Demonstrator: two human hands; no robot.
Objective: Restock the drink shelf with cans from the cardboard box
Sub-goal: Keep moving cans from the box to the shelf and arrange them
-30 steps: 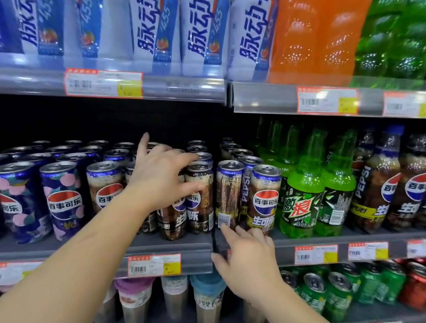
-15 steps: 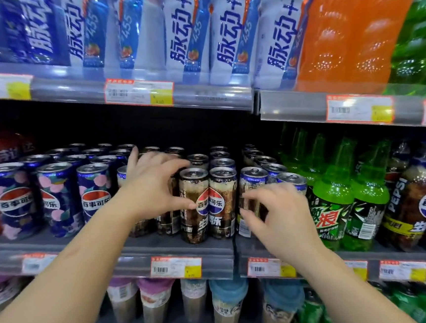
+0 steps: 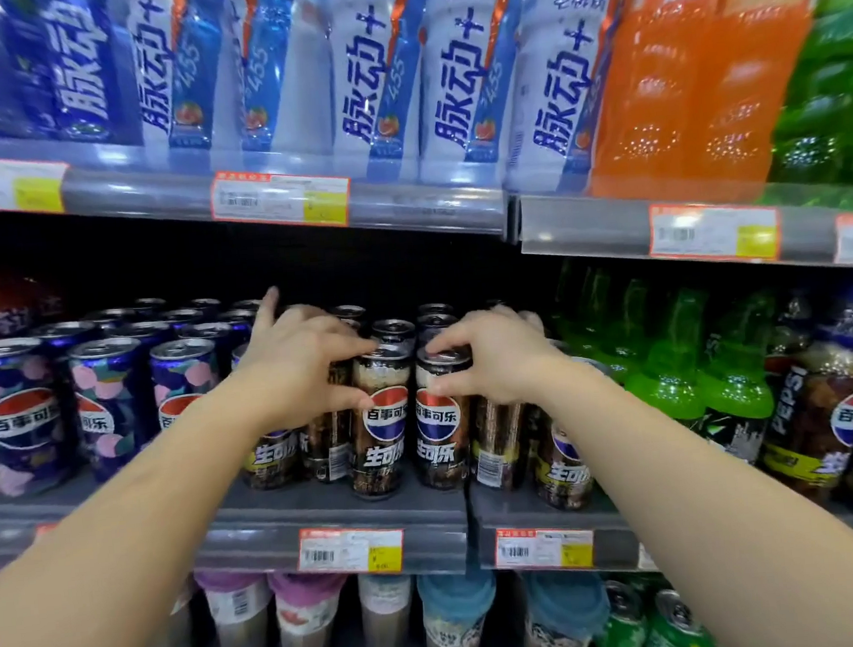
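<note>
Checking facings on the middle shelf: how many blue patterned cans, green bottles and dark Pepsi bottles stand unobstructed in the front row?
Blue patterned cans: 3
Green bottles: 2
Dark Pepsi bottles: 2, one cut by the frame edge
Total: 7
Another blue can shows only partly behind the left hand.

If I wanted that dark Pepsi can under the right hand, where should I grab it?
Probably by its upper body, from the front. The dark can stands upright at the shelf edge, cans packed beside and behind, so only its front and top are free; the right hand already pinches near the rim.
</note>
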